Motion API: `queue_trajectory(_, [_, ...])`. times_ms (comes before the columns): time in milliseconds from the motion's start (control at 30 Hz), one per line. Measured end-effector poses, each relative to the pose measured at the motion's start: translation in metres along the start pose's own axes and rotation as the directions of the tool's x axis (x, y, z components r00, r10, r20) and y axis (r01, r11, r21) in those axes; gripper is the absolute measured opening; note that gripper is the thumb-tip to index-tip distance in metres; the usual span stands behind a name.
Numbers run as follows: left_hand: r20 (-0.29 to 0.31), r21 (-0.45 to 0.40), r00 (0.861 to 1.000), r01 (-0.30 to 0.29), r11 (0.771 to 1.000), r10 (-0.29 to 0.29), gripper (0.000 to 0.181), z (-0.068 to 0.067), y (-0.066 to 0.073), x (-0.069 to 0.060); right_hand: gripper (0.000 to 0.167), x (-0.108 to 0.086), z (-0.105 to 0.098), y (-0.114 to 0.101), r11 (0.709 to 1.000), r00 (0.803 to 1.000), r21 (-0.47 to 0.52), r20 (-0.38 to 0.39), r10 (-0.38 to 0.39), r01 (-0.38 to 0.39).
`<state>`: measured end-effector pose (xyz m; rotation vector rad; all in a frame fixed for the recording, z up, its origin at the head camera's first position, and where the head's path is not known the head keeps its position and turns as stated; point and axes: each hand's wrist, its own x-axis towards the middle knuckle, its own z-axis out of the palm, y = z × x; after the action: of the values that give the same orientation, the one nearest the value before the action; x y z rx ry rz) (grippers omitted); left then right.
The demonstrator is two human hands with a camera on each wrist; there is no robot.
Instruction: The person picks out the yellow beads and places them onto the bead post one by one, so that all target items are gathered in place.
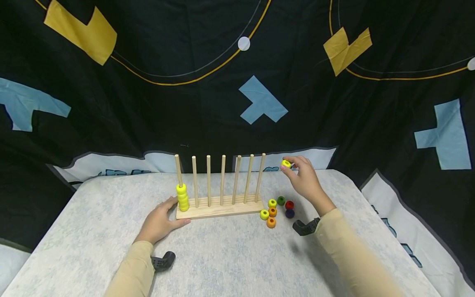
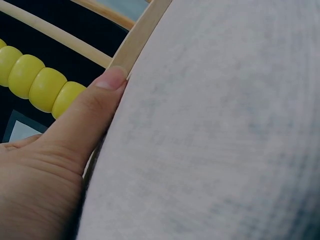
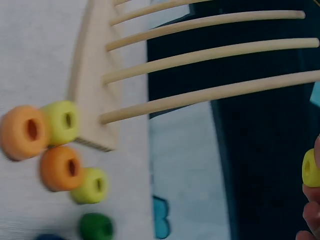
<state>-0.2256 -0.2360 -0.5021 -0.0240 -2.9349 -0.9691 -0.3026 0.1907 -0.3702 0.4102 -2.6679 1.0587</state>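
A wooden base (image 1: 222,209) carries several upright pegs. Yellow beads (image 1: 182,198) are stacked on its leftmost peg; the other pegs bear none. My left hand (image 1: 158,220) grips the base's left end, its thumb along the front edge; in the left wrist view the thumb (image 2: 92,107) presses on the wood (image 2: 142,37) beside the yellow beads (image 2: 47,90). Raised to the right of the rack, my right hand (image 1: 305,179) pinches a yellow bead (image 1: 285,163) between thumb and fingers. That bead (image 3: 311,169) shows at the right edge of the right wrist view, fingers partly hidden.
Loose beads lie right of the base: two yellow (image 1: 264,214), two orange (image 1: 271,222), one green (image 1: 281,201), one red (image 1: 289,205) and one dark blue (image 1: 290,213). A pale cloth covers the table (image 1: 222,255). Behind hangs a black curtain (image 1: 167,115) with coloured shapes.
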Motion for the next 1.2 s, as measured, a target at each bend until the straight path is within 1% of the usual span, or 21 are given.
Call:
queue_trajectory(233, [-0.004,0.000,1.000,0.004,1.000,-0.004,0.103,-0.001,-0.002,-0.002,0.041,0.020,-0.012,-0.027,0.995,0.995,0.041,-0.038,-0.088,0.090])
queue_trajectory(367, [-0.001,-0.006,1.000,0.004,1.000,-0.004,0.103,0.000,-0.001,-0.001,0.043,0.029,-0.017,-0.043,0.992,0.992,0.056,-0.060,-0.108,0.111])
queue_trajectory(500, [0.003,-0.008,1.000,0.009,1.000,-0.009,0.103,0.002,-0.002,0.000,0.045,0.037,-0.018,-0.055,0.990,0.993,0.082,-0.050,-0.108,0.112])
queue_trajectory(633, [0.004,-0.008,1.000,0.016,1.000,-0.016,0.103,0.003,-0.003,0.000,0.045,0.045,-0.016,-0.064,0.988,0.992,0.098,-0.032,-0.120,0.123])
queue_trajectory(867, [0.002,-0.008,1.000,0.012,1.000,-0.012,0.104,0.002,-0.003,0.000,0.044,0.056,-0.009,-0.082,0.983,0.990,0.124,-0.002,-0.139,0.138])
queue_trajectory(1067, [0.000,-0.008,1.000,0.015,1.000,-0.015,0.103,0.002,-0.001,0.000,0.043,0.059,0.004,-0.099,0.977,0.988,0.154,0.031,-0.151,0.145])
queue_trajectory(1200, [-0.002,-0.005,1.000,0.017,1.000,-0.017,0.103,0.001,-0.002,0.000,0.043,0.060,0.014,-0.111,0.969,0.983,0.183,0.048,-0.175,0.163])
